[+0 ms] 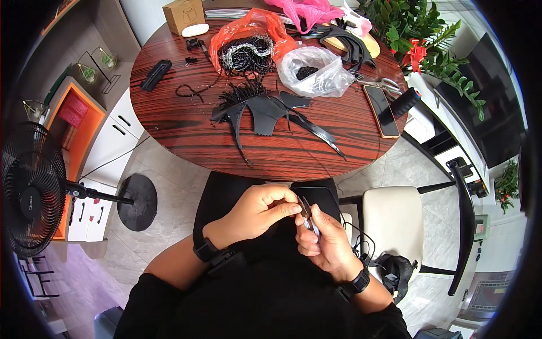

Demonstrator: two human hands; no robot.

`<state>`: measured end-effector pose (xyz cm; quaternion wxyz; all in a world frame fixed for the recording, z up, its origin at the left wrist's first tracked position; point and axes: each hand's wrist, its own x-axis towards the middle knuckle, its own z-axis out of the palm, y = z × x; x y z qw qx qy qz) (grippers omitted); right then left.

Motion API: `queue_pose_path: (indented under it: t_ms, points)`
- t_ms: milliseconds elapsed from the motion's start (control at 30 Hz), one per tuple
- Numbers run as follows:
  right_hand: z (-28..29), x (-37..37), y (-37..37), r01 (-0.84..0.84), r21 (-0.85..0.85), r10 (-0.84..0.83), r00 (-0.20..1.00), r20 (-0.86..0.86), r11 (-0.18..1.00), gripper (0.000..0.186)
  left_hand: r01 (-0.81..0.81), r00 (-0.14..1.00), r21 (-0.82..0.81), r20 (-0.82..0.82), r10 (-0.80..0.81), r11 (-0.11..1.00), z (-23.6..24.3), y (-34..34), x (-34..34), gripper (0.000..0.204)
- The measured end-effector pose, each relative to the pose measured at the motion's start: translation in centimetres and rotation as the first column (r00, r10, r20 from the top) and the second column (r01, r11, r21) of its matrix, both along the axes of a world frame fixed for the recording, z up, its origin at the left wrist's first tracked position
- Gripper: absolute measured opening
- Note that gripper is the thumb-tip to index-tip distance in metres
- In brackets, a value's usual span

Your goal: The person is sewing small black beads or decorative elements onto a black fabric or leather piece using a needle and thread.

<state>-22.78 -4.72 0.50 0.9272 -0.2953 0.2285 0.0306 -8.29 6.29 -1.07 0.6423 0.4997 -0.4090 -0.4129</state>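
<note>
Over my lap, my right hand is wrapped round a small pair of thread snips, its dark blades pointing up toward my left hand. My left hand is closed, thumb against forefinger, right beside the blades. Whatever lies in that pinch is too small to make out. Ahead on the table lies a black shaped piece with curved strips and a dense black beaded fringe. A thin dark thread runs from around it down toward the table's front edge.
The round wood-grain table carries a red bag of beaded strands, a clear bag, a phone, scissors and a black thread spool. A cream chair stands right, a fan left.
</note>
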Motion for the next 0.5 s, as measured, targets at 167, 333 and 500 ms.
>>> queue_pose_path:
  t_ms: [167,333,500]
  points:
    - [-0.14,-0.09,-0.1,-0.007,0.084,0.007,1.0,-0.001,0.996,0.034,-0.017,0.986,0.005,0.164,0.016,1.0,0.26,0.17,0.27,0.008]
    - [-0.36,-0.14,-0.12,-0.013,0.072,0.013,1.0,-0.003,0.997,0.035,-0.032,0.982,0.012,0.189,0.029,0.999,0.3,0.28,0.25,0.008]
    - [-0.35,-0.25,-0.21,-0.021,0.069,0.021,1.0,-0.002,0.997,0.037,-0.041,0.972,0.023,0.232,0.035,0.999,0.28,0.26,0.31,0.009]
